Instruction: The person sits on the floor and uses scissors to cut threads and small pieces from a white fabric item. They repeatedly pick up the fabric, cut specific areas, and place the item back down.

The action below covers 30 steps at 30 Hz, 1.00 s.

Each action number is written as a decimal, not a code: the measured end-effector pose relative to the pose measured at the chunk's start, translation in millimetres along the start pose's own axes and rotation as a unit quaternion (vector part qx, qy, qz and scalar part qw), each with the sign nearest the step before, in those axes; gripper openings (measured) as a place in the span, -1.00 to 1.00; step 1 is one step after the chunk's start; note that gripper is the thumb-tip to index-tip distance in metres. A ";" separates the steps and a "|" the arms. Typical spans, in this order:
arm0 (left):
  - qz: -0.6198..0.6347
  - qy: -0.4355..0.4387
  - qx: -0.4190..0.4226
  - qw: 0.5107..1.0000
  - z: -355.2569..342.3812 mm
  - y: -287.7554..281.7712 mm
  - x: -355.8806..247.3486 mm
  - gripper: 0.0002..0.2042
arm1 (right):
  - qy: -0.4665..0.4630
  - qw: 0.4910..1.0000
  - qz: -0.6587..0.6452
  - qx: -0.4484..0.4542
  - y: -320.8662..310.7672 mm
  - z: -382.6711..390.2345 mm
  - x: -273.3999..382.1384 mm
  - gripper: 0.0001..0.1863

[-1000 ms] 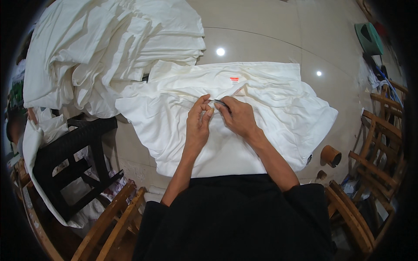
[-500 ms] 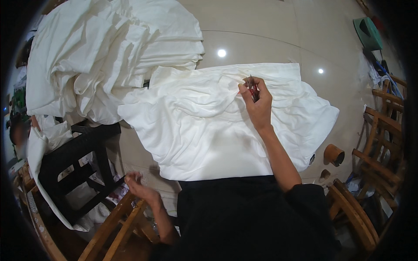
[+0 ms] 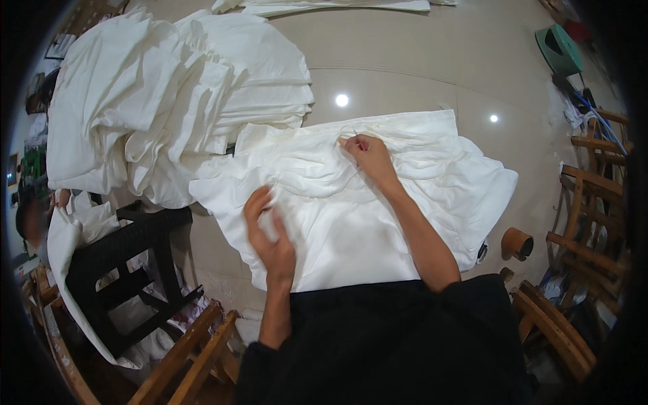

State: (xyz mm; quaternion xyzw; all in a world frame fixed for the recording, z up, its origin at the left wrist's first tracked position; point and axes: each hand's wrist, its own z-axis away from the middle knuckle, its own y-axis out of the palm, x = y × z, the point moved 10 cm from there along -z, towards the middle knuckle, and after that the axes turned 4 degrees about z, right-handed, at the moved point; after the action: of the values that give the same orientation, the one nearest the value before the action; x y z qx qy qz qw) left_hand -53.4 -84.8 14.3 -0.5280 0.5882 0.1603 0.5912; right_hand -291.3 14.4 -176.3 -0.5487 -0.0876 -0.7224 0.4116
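Note:
A white gathered cloth (image 3: 351, 250) lies across my lap, crumpled along its middle with a flatter strip at the far edge. Over its far part, my right hand (image 3: 372, 162) is closed round small red-handled thread snips (image 3: 363, 145), mostly hidden by the fingers, with a thin tip poking out. The right fingertips are at the gathered folds. My left hand (image 3: 270, 236), slightly blurred, is above the cloth's left side with thumb and fingers apart and nothing in it. Whether it touches the cloth I cannot tell.
A big heap of white cloth (image 3: 169, 101) rises at the far left, by a black stool (image 3: 128, 270). Wooden frames (image 3: 594, 216) and a brown cylinder (image 3: 518, 243) are at right, a green stool (image 3: 560, 50) farther back. Another person (image 3: 32, 219) shows at the left edge.
My left hand has come up from beside the wooden chair at lower left to over the cloth. The right hand has shifted slightly left, still holding the snips. The view has tilted a little.

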 end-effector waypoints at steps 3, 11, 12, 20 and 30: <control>-0.077 0.119 0.086 0.986 -48.1 67.3 -8.1 -0.74 | -0.002 0.999 -0.024 -0.030 -2.0 8.1 15.1 -0.67; -0.162 0.072 0.185 0.967 -87.9 130.9 82.1 -0.70 | -0.231 0.962 0.134 -0.054 0.2 -0.4 69.9 -0.80; -0.147 0.076 0.181 0.969 -86.4 129.5 81.2 -0.72 | -0.231 0.961 0.142 -0.062 1.5 -5.8 64.8 -0.81; -0.127 0.025 0.193 0.973 -74.6 136.7 84.7 -0.83 | -0.177 0.949 0.258 0.039 16.1 -9.6 50.0 -0.83; -0.050 -0.025 0.243 0.968 -24.5 108.7 58.4 -0.82 | -0.216 0.970 0.096 0.057 -15.5 82.7 50.9 -0.86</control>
State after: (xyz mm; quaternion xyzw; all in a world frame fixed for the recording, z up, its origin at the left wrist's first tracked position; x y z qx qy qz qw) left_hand -139.4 -87.4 -77.5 -0.3931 0.5671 -0.0041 0.7238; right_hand -245.4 46.9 -95.6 -0.6728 -0.1626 -0.5380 0.4811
